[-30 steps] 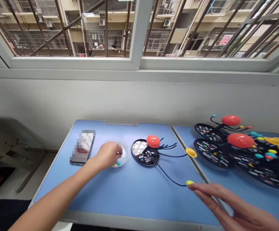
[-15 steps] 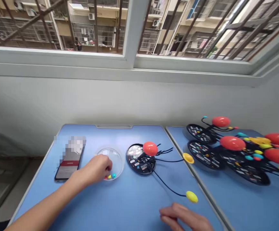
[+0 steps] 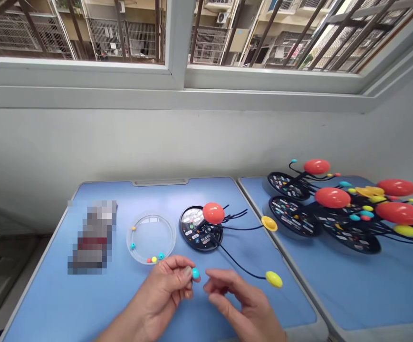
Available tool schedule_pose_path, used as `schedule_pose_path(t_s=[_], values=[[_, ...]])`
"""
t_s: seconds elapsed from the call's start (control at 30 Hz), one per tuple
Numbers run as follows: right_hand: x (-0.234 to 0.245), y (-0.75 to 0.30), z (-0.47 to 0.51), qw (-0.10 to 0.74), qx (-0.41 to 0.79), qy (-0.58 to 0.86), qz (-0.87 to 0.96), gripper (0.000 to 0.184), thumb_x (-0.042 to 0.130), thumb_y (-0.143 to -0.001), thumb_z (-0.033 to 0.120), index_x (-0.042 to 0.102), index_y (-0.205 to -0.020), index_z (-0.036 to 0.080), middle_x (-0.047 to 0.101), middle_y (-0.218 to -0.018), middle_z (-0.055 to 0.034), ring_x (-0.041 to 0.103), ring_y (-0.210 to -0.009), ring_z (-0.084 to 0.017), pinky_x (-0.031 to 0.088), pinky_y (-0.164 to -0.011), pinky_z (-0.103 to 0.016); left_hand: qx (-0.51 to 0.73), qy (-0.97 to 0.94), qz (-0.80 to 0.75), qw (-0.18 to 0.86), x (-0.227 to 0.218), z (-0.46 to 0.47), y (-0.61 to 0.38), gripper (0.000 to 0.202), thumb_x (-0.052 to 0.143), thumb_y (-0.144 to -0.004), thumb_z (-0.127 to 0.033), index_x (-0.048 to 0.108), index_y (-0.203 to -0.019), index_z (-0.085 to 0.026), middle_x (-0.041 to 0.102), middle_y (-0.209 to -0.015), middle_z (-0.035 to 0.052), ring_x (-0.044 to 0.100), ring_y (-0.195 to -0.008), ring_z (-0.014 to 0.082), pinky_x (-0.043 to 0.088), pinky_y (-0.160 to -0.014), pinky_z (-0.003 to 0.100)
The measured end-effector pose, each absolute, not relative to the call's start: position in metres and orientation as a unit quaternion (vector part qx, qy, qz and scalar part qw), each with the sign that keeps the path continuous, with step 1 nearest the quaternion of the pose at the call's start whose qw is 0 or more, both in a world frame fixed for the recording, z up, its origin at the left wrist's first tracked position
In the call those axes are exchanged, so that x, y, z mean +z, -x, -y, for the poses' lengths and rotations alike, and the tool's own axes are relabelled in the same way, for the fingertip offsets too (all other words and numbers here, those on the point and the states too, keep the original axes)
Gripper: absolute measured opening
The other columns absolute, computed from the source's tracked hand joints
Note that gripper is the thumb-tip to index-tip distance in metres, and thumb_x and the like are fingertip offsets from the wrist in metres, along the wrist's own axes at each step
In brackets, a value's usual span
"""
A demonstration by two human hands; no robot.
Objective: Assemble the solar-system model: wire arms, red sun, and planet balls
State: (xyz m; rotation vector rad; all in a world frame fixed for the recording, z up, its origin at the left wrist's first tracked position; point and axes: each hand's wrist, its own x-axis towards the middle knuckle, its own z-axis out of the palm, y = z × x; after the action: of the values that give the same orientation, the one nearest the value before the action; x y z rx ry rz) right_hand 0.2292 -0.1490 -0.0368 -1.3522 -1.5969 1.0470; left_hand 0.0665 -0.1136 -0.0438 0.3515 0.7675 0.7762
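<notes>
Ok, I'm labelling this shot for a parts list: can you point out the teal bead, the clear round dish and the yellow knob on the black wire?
teal bead (image 3: pixel 195 273): head view, on its exposed side.
clear round dish (image 3: pixel 151 215): head view, on its far rim.
yellow knob (image 3: pixel 273 279): head view, on its upper face.

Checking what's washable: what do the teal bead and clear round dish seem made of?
The teal bead looks like glossy plastic, smooth and opaque, though it's small. The clear round dish looks like plastic too: see-through, with a bright rim.

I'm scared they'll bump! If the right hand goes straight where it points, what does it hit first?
The right hand would probably meet the teal bead in the left hand's fingers; depth is unclear.
</notes>
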Motion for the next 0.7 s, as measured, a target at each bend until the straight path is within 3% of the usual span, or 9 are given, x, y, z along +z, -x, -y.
schedule_pose_path(t_s=[0.13, 0.43, 0.57, 0.7], values=[[-0.037, -0.226, 0.144, 0.417, 0.422, 0.531, 0.605, 0.017, 0.062, -0.073, 0.024, 0.065, -0.089, 0.023, 0.066, -0.068, 0.0011, 0.060, -0.061, -0.013, 0.051, -0.060, -0.020, 0.387, -0.144, -0.342, 0.844, -0.046, 0.119, -0.082, 0.031, 0.080, -0.053, -0.027, 0.055, -0.063, -0.012, 0.055, -0.059, 0.0002, 0.045, -0.051, 0.0057, 0.034, -0.052, 0.018], [-0.046, -0.238, 0.150, 0.425, 0.431, 0.576, 0.550, 0.014, 0.060, -0.072, 0.030, 0.067, -0.080, 0.021, 0.067, -0.069, -0.0015, 0.061, -0.064, -0.015, 0.051, -0.059, -0.022, 0.372, -0.178, -0.365, 0.835, -0.042, 0.127, -0.099, 0.030, 0.076, -0.058, -0.031, 0.053, -0.065, -0.012, 0.051, -0.053, -0.0019, 0.044, -0.048, 0.0052, 0.035, -0.052, 0.018], [-0.054, -0.244, 0.155, 0.417, 0.445, 0.573, 0.547, 0.016, 0.061, -0.071, 0.034, 0.067, -0.077, 0.021, 0.066, -0.067, -0.0012, 0.062, -0.061, -0.015, 0.052, -0.058, -0.021, 0.374, -0.306, -0.436, 0.759, -0.043, 0.134, -0.096, 0.029, 0.070, -0.061, -0.036, 0.055, -0.064, -0.012, 0.055, -0.059, 0.0012, 0.044, -0.051, 0.0072, 0.034, -0.050, 0.019], [-0.068, -0.260, 0.155, 0.396, 0.439, 0.608, 0.529, 0.019, 0.064, -0.067, 0.039, 0.068, -0.074, 0.022, 0.068, -0.070, -0.0019, 0.065, -0.066, -0.017, 0.053, -0.063, -0.020, 0.343, -0.478, -0.479, 0.652, -0.051, 0.144, -0.076, 0.018, 0.061, -0.067, -0.030, 0.061, -0.065, -0.011, 0.055, -0.060, 0.0020, 0.046, -0.057, 0.0098, 0.037, -0.055, 0.020]])
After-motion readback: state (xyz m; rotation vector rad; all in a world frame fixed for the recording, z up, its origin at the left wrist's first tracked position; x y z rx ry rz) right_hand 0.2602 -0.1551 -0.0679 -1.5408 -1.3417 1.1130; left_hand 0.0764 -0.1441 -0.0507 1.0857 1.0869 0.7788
